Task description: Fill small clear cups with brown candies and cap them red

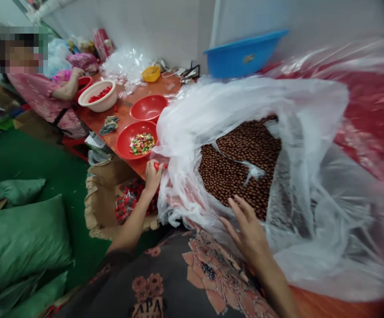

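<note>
My left hand is closed around a small red piece, close to the table edge and above a torn cardboard box. What kind of piece it is, I cannot make out. Over the near edge of a pile of round brown balls, my right hand is open with its fingers apart. I cannot tell whether its fingertips touch the balls. A large clear plastic bag surrounds the pile, and a torn scrap of plastic lies on top. Near my left hand, a red bowl contains small colourful wrapped pieces.
The cardboard box below holds red and dark packed pieces. Behind stand another red bowl, a white bowl of red pieces and a blue basin. A co-worker is at the far left. Green sacks lie on the floor.
</note>
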The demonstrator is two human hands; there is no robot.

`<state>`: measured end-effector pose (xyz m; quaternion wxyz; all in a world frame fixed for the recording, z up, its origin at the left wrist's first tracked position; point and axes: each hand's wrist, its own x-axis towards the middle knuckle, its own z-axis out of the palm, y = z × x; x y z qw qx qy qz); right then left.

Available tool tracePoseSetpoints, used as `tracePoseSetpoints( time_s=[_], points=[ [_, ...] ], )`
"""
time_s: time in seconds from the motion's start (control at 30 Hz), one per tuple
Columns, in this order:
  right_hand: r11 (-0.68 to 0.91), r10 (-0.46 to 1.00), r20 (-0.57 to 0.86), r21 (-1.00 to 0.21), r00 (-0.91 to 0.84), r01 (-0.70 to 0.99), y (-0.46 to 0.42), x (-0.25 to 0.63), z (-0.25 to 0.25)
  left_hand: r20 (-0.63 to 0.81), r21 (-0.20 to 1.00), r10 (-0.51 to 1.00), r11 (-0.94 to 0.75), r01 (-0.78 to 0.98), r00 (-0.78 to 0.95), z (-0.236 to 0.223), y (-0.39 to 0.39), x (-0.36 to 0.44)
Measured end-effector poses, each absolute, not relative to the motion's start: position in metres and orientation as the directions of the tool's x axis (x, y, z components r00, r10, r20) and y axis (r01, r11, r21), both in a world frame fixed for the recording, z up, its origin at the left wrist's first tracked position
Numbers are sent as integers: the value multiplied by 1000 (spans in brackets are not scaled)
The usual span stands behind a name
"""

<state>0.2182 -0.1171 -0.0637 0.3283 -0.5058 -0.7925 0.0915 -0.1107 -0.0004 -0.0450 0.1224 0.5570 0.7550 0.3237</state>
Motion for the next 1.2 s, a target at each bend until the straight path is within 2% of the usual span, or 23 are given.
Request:
tracePoseSetpoints(
  time_s=[0.1,0.23,0.37,0.43,0.5,0.57,0.63,0.73,0.8,0.83,0.87,0.9,0.97,1.03,1.1,1.2],
  points=[
    [466,868,407,-472,-284,748,-118,215,-66,105,510,968,146,848,-230,-58,7,-116],
    [456,870,413,-463,-270,760,-117,216,-69,184,341,977,37,939,-105,-77,-13,-136],
    [462,864,431,-475,-260,749,-115,218,-73,296,234,949,35,972,-105,-98,-42,-188],
    [467,864,432,-493,-259,734,-115,218,-75,317,208,933,107,972,-170,-100,-55,-210],
    [473,864,425,-498,-270,727,-115,218,-75,367,211,898,174,962,-243,-92,-63,-221],
    [483,859,424,-486,-287,728,-112,219,-73,455,247,852,157,956,-257,-76,-63,-217],
    [488,856,420,-468,-301,737,-103,224,-69,546,301,812,41,953,-208,-52,-52,-198],
    [475,864,389,-417,-320,775,-74,243,-63,603,393,796,-234,889,-57,-12,-20,-143],
    [426,890,325,-345,-320,836,-48,267,-59,572,463,808,-458,759,139,9,10,-93],
    [347,922,281,-288,-267,893,-35,282,-56,546,504,804,-541,673,237,17,28,-64],
    [202,960,238,-217,-149,955,-24,298,-53,486,545,797,-597,588,359,22,47,-35],
    [32,975,223,-153,3,988,-15,315,-49,419,586,778,-626,515,468,25,67,-5],
    [-187,949,240,-89,203,978,-5,344,-38,249,651,772,-580,489,585,24,109,54],
    [-306,910,266,-84,317,948,-4,365,-29,13,657,847,-408,634,532,16,147,108],
    [-352,884,285,-113,370,929,-9,375,-23,-47,648,888,-321,691,457,4,178,154],
    [-285,887,311,-211,341,935,-17,379,-26,-53,636,941,-227,738,335,-12,207,206]
  ],
)
